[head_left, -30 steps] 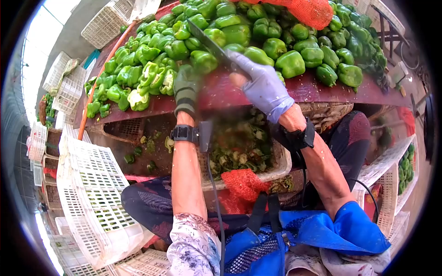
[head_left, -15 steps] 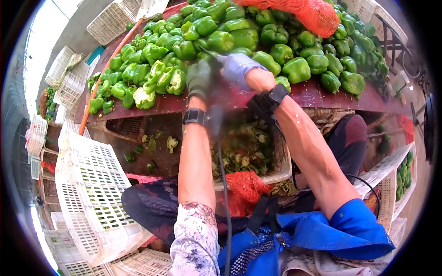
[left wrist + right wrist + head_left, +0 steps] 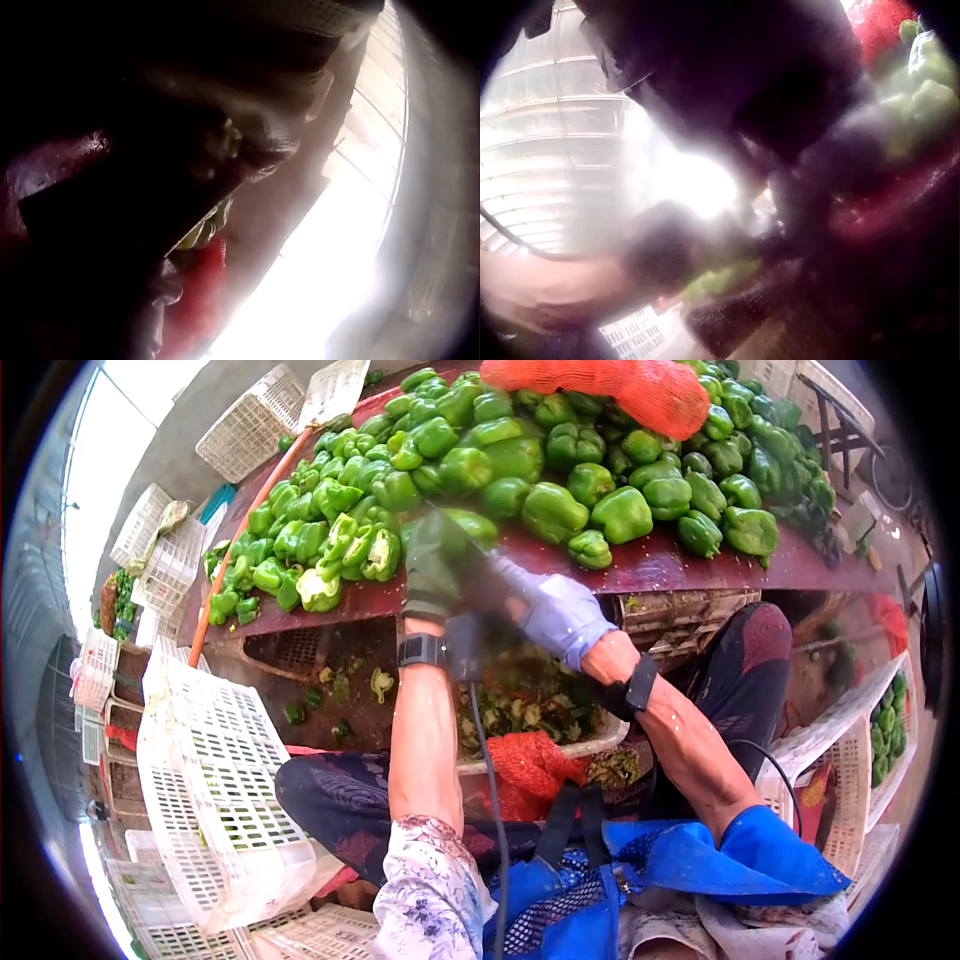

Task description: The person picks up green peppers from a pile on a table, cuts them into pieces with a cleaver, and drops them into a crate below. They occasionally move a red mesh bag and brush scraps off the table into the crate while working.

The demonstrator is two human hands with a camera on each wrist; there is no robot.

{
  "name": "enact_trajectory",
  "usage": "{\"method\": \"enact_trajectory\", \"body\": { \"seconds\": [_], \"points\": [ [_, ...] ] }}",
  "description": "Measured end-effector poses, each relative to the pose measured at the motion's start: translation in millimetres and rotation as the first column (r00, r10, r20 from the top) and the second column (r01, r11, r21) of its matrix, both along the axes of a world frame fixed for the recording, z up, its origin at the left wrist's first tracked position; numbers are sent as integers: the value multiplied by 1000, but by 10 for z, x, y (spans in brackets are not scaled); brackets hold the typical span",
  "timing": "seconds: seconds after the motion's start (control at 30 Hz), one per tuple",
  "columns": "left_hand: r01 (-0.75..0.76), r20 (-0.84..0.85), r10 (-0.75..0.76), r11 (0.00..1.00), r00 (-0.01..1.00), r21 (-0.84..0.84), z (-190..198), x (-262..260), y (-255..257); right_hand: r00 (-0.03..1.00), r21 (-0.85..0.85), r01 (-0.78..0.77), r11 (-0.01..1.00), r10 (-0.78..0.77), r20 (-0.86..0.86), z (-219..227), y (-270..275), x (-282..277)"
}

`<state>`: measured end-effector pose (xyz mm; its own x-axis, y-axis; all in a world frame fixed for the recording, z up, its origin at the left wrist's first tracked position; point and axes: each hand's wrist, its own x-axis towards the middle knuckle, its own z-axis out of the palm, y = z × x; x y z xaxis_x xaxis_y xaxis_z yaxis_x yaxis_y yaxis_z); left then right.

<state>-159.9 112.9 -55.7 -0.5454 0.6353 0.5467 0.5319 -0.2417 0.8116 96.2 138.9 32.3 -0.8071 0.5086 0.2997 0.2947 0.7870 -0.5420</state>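
My right hand [image 3: 562,618], in a lavender glove, grips a knife [image 3: 462,550] whose dark blade is blurred and slants up to the left. Right beside the blade is my left hand [image 3: 432,572], in a dark green striped glove. Just beyond its fingers a green bell pepper [image 3: 470,526] shows at the front of the heap. The left wrist view is very dark; a straight dark edge and a curled finger [image 3: 268,144] show near a small pale green patch [image 3: 225,140]. I cannot tell whether the left hand holds a pepper.
A large heap of green bell peppers [image 3: 620,517] covers the red table [image 3: 650,568], with cut ones [image 3: 318,590] at the left. An orange net bag [image 3: 660,400] lies on top. Below stands a crate of trimmings [image 3: 540,705]. White crates [image 3: 215,750] flank the seated person.
Both hands first shift right with the right hand swinging left, then come lower in view, nearer the table's front edge. The blade, clear at first, is now blurred beside the left hand.
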Motion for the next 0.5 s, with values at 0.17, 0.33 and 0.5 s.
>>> {"method": "enact_trajectory", "body": {
  "seconds": [0.17, 0.33, 0.5],
  "points": [
    [-224, -474, 262, 965, 840, 135, 288, 209, -153, 998, 72, -34, 997, 38, -57, 6, -94, 57],
    [-64, 241, 10, 974, 971, 217, 436, 296, -281, 959, -140, -161, 977, 122, -256, -3, -53, 44],
    [23, 255, -80, 975, 964, 220, 68, -9, -269, 971, -679, -207, 704, 65, -228, 69, 76, 94]
  ]
}}
